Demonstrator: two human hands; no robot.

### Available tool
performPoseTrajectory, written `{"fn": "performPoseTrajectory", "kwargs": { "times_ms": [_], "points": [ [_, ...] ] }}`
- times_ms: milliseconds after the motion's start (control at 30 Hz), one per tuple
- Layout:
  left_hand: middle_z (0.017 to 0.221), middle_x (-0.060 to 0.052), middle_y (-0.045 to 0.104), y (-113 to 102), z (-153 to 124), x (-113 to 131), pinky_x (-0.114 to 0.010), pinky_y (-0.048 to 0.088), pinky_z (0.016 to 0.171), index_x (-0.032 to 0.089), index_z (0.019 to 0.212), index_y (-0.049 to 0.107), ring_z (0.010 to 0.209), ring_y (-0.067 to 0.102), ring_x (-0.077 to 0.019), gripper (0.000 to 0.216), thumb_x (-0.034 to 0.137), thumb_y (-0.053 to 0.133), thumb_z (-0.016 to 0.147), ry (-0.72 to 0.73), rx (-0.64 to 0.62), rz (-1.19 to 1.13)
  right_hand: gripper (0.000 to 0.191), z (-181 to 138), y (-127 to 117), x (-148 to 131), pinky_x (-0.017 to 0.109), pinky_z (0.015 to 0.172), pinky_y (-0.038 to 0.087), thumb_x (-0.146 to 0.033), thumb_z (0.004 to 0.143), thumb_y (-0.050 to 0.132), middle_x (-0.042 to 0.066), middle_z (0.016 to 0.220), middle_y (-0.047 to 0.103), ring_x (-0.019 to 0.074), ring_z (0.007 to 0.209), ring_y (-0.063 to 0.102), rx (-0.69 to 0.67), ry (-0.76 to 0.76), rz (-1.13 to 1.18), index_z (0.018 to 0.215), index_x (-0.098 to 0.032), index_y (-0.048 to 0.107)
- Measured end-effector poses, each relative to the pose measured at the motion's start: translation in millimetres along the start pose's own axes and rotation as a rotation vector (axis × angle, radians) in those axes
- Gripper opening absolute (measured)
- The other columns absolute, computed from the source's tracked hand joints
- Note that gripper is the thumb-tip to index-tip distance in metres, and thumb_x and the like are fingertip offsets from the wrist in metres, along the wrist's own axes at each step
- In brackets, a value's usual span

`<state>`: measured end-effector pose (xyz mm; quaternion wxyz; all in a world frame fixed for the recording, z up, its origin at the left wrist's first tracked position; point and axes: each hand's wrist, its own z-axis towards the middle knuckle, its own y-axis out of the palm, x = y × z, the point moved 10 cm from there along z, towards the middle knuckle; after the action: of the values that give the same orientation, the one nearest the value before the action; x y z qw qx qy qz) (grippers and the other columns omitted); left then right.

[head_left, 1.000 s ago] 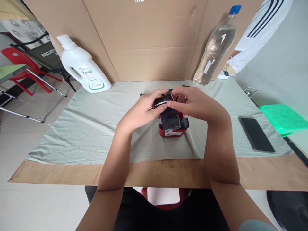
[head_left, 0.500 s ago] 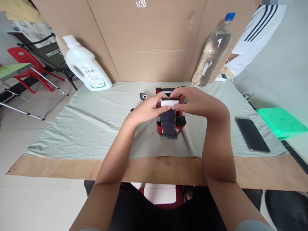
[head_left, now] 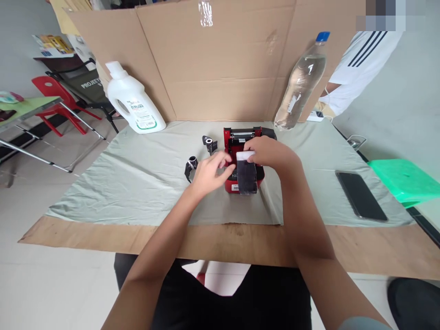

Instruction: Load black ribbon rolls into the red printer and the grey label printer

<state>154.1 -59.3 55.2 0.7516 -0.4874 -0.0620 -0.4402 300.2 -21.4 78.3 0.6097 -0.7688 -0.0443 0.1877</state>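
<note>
My right hand (head_left: 263, 151) pinches a white roll (head_left: 243, 156) with a dark strip (head_left: 247, 176) hanging down from it. The strip hangs in front of a small red and black machine (head_left: 235, 187), which looks like a printer with its top open and a rod across its back. Left of the roll, my left hand (head_left: 213, 172) is empty, thumb and fingers parted, near the machine's left side. Two black parts with round ends, one farther back (head_left: 209, 143) and one nearer (head_left: 190, 167), lie on the cloth beside that hand.
A white detergent bottle (head_left: 135, 107) and a clear water bottle (head_left: 302, 87) lean by the cardboard wall (head_left: 220, 55). On the right lie a black phone (head_left: 360, 195) and, beyond the table edge, a green stool (head_left: 405, 181). A person in a white sleeve (head_left: 369, 59) is behind.
My left hand has let go of the white roll and drawn back to the left, its fingers spread. My right hand keeps the roll. The view has tilted up slightly, showing more of the machine.
</note>
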Motion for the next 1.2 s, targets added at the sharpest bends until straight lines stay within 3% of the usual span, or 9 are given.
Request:
{"fn": "performPoseTrajectory", "kwargs": {
  "times_ms": [100, 200, 433, 633, 767, 867, 967, 1100, 1200],
  "points": [
    [0.097, -0.008, 0.071, 9.4, -23.1, 6.2, -0.041, 0.053, 0.078, 0.025, 0.09, 0.052, 0.088, 0.067, -0.0242, 0.02, 0.043, 0.06, 0.092, 0.258, 0.074, -0.042, 0.025, 2.9, 5.8, -3.2, 0.032, 0.073, 0.041, -0.01, 0.094, 0.055, 0.014, 0.118, 0.074, 0.0262, 0.102, 0.069, 0.034, 0.085, -0.132, 0.11, -0.017, 0.073],
    [0.117, -0.014, 0.074, 22.8, -32.4, 6.0, -0.051, 0.054, 0.091, 0.025, 0.085, 0.049, 0.111, 0.069, -0.0313, 0.028, 0.047, 0.067, 0.087, 0.35, 0.065, -0.001, 0.025, 8.9, 12.5, -9.5, 0.033, 0.076, 0.042, -0.013, 0.099, 0.053, 0.016, 0.123, 0.073, 0.029, 0.11, 0.069, 0.04, 0.094, -0.176, 0.115, -0.017, 0.072],
    [0.128, -0.016, 0.066, 25.8, -37.6, -3.9, -0.06, 0.051, 0.105, 0.024, 0.089, 0.066, 0.129, 0.062, -0.0355, 0.018, 0.042, 0.065, 0.089, 0.296, 0.218, 0.074, 0.021, 32.6, 33.3, -5.5, 0.034, 0.085, 0.044, -0.02, 0.099, 0.059, 0.017, 0.119, 0.076, 0.0295, 0.112, 0.07, -0.013, 0.054, -0.194, 0.111, -0.016, 0.076],
    [0.126, -0.014, 0.075, 42.8, -39.6, 4.0, -0.057, 0.049, 0.106, 0.025, 0.114, 0.07, 0.126, 0.066, -0.0334, 0.025, 0.037, 0.061, 0.095, 0.372, 0.103, -0.036, 0.023, 32.4, 39.4, -6.5, 0.035, 0.089, 0.045, -0.027, 0.098, 0.062, 0.018, 0.116, 0.078, 0.0289, 0.111, 0.071, -0.08, 0.066, -0.235, 0.105, -0.016, 0.081],
    [0.125, -0.013, 0.078, 45.4, -39.8, 2.3, -0.056, 0.05, 0.101, 0.025, 0.112, 0.071, 0.12, 0.07, -0.0324, 0.025, 0.038, 0.058, 0.094, 0.328, 0.096, 0.002, 0.024, 29.0, 28.2, 0.3, 0.028, 0.084, 0.046, -0.028, 0.098, 0.06, 0.01, 0.118, 0.079, 0.0223, 0.109, 0.07, -0.048, 0.01, -0.044, 0.109, -0.021, 0.08],
    [0.127, -0.013, 0.077, 44.7, -42.0, 4.9, -0.056, 0.051, 0.099, 0.026, 0.108, 0.071, 0.119, 0.071, -0.0321, 0.022, 0.037, 0.059, 0.093, 0.354, 0.093, 0.028, 0.025, 19.6, 12.0, 16.4, 0.026, 0.085, 0.047, -0.03, 0.098, 0.054, 0.006, 0.108, 0.08, 0.0194, 0.1, 0.07, 0.111, -0.045, 0.275, 0.1, -0.021, 0.078],
    [0.129, -0.013, 0.077, 38.8, -46.2, 11.4, -0.054, 0.051, 0.098, 0.025, 0.111, 0.07, 0.118, 0.072, -0.0315, 0.023, 0.032, 0.061, 0.091, 0.434, 0.144, 0.022, 0.031, -7.9, 13.5, 46.9, 0.027, 0.078, 0.048, -0.038, 0.1, 0.049, 0.004, 0.082, 0.073, 0.0181, 0.08, 0.064, 0.396, -0.013, 0.596, 0.08, -0.021, 0.067],
    [0.126, -0.013, 0.078, 37.9, -49.0, 11.5, -0.049, 0.05, 0.1, 0.023, 0.115, 0.07, 0.116, 0.073, -0.0289, 0.027, 0.03, 0.059, 0.092, 0.449, 0.183, 0.055, 0.044, -73.1, 61.2, 102.5, 0.03, 0.058, 0.033, -0.048, 0.094, 0.051, -0.004, 0.055, 0.035, 0.0142, 0.057, 0.036, 1.015, 0.298, 0.851, 0.059, -0.026, 0.036],
    [0.124, -0.012, 0.079, 40.9, -50.1, 8.5, -0.047, 0.047, 0.102, 0.022, 0.115, 0.07, 0.116, 0.073, -0.0278, 0.027, 0.027, 0.056, 0.093, 0.429, 0.164, 0.061, 0.048, -78.6, 102.1, 109.1, 0.03, 0.058, 0.028, -0.052, 0.091, 0.048, -0.005, 0.056, 0.026, 0.0127, 0.057, 0.029, 1.086, 0.377, 0.847, 0.057, -0.027, 0.027]
  ]
}}
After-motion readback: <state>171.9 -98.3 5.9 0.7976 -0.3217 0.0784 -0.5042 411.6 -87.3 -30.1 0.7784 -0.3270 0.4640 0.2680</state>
